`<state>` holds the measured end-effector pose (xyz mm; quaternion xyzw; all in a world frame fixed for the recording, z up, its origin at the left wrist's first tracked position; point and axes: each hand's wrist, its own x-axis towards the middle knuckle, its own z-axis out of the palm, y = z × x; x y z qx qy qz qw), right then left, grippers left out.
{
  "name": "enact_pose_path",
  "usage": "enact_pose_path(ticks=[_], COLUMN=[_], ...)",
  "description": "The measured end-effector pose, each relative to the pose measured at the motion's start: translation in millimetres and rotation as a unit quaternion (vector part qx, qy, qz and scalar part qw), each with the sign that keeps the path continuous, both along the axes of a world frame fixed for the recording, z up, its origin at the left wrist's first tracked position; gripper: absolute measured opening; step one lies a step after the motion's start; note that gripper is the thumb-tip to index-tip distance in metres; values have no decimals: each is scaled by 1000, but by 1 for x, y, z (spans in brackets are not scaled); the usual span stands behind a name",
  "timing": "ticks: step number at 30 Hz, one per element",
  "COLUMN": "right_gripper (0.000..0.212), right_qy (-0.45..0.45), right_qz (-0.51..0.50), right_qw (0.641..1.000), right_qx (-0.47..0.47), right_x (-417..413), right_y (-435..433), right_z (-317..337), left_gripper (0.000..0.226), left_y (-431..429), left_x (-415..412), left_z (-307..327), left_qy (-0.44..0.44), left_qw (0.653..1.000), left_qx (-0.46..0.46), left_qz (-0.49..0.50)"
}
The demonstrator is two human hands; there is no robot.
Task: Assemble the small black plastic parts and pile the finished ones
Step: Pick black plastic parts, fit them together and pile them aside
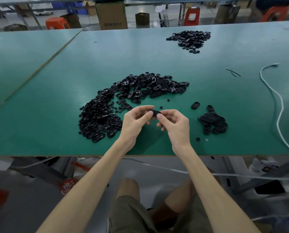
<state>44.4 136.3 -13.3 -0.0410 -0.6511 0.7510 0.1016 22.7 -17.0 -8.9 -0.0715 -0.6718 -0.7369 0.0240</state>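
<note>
A small black plastic part is held just above the green table, in front of me. My left hand pinches its left end and my right hand pinches its right end, thumbs on top. Behind and left of my hands a big heap of loose black parts curves across the table. A smaller pile of black oval pieces lies to the right of my right hand. One oval piece lies alone near it.
Another heap of black parts sits far back right. A white cable snakes down the table's right side, with thin dark wire scraps beside it. Two tiny loose bits lie near the front edge. Boxes and orange stools stand beyond the table.
</note>
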Motion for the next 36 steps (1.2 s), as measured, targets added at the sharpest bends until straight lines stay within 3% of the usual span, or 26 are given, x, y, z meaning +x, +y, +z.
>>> enact_pose_path(ticks=[10,18,36], right_gripper=[21,10,12], right_qy=[-3,3,-4], right_qz=[50,-7,-25], right_qw=[989,998,998], right_qx=[139,60,61], right_x=[1,-1,-1], right_y=[-6,-3,-1], right_z=[1,0,-1], left_gripper=[15,18,24], left_y=[3,2,6], left_x=[-1,1,5], left_z=[2,1,5], left_qy=[-2,19,35], left_qw=[1000,998,997], left_qx=[-14,-53,-56], left_qz=[12,-13,-37])
